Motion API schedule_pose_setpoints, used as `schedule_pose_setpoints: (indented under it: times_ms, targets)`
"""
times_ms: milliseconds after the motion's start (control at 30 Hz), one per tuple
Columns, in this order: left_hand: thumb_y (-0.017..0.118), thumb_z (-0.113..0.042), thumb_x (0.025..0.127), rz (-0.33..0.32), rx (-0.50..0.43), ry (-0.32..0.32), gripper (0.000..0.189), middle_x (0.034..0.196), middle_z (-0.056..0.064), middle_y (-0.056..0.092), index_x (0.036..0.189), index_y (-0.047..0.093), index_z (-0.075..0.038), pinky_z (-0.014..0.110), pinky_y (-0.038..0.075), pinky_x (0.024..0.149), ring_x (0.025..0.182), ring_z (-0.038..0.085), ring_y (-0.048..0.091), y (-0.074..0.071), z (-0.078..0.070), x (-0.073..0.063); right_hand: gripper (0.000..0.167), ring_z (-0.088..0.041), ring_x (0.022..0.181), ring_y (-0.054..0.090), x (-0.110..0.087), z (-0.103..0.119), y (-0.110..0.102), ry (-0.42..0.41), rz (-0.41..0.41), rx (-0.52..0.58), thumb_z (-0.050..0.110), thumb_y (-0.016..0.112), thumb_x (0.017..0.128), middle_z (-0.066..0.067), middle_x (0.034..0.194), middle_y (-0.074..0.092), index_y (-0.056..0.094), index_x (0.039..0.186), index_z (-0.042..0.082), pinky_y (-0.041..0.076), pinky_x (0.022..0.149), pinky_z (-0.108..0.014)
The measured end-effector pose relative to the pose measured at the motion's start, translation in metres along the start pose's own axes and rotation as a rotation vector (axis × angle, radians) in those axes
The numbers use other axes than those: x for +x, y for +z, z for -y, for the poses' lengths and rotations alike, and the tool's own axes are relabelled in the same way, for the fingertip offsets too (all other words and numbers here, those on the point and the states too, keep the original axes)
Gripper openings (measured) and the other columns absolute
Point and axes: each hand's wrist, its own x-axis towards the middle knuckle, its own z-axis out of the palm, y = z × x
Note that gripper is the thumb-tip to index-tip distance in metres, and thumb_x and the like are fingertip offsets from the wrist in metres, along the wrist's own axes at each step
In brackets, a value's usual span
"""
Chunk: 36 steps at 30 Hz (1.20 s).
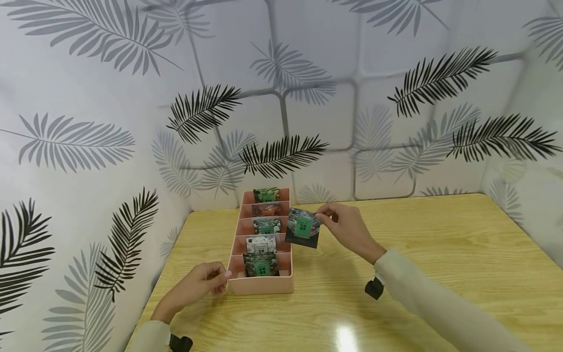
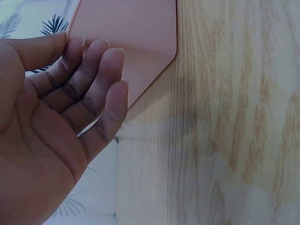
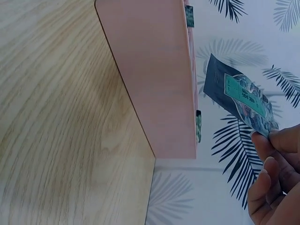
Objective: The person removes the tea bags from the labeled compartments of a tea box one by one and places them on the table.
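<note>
A pink divided box (image 1: pixel 261 285) stands on the table, its compartments in a row running away from me. My right hand (image 1: pixel 349 230) pinches a dark sachet with a green label (image 1: pixel 302 228) by its edge, between thumb and fingertips. That sachet is held up beside the box's right wall, tilted; in the right wrist view the sachet (image 3: pixel 241 96) appears above the rim. At the near left corner, my left hand (image 1: pixel 200 286) grips the box's rim, thumb at the top edge. The left wrist view shows its other fingers (image 2: pixel 115 101) curled along the outer wall.
Sachets stand in the compartments: a dark green-labelled one (image 1: pixel 261 265) in front, then a white one (image 1: pixel 261 244), a dark floral one (image 1: pixel 267 226), a reddish one (image 1: pixel 266 209) and a green-yellow one (image 1: pixel 267 194). A leaf-patterned wall (image 1: pixel 316 112) rises behind the wooden table (image 1: pixel 422 244).
</note>
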Motion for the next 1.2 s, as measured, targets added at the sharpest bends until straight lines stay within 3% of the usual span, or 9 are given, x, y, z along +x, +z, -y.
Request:
schedule_pose_setpoints:
  times_ms: [167,367,867,1200]
  targets:
    - [0.054,-0.030,0.109,-0.005,0.014,0.009,0.041,0.088,0.022,0.067,0.098,0.060,0.008,0.046,0.059,0.073,0.077,0.037,0.065,0.001,0.002,-0.001,0.011,-0.014,0.060,0.048,0.002,-0.010,-0.002,0.015,-0.002,-0.015,0.019,0.071,0.100,0.003,0.082,0.071,0.077,0.104,0.010,0.039,0.058,-0.031]
    - [0.054,-0.031,0.109,-0.017,0.028,0.013,0.039,0.086,0.018,0.067,0.096,0.062,0.005,0.046,0.059,0.072,0.078,0.040,0.066,0.000,0.002,-0.003,0.010,-0.015,0.060,0.050,0.006,-0.021,-0.004,0.030,-0.009,-0.006,0.018,0.070,0.101,0.002,0.084,0.073,0.076,0.104,0.010,0.040,0.058,-0.033]
    - [0.054,-0.030,0.109,-0.017,0.028,0.006,0.038,0.088,0.023,0.066,0.097,0.062,0.005,0.046,0.058,0.071,0.079,0.044,0.065,-0.002,0.001,-0.003,0.012,-0.017,0.069,0.057,0.012,-0.047,-0.002,0.094,0.001,-0.034,0.017,0.068,0.102,-0.003,0.089,0.072,0.074,0.107,0.008,0.046,0.065,-0.037]
    - [0.053,-0.030,0.110,-0.009,0.036,0.025,0.038,0.086,0.023,0.066,0.096,0.062,0.004,0.044,0.057,0.068,0.077,0.044,0.063,-0.002,0.002,-0.001,0.013,-0.018,0.064,0.054,0.019,-0.058,0.003,0.086,0.012,-0.040,0.015,0.067,0.102,-0.004,0.087,0.072,0.075,0.107,0.005,0.043,0.061,-0.036]
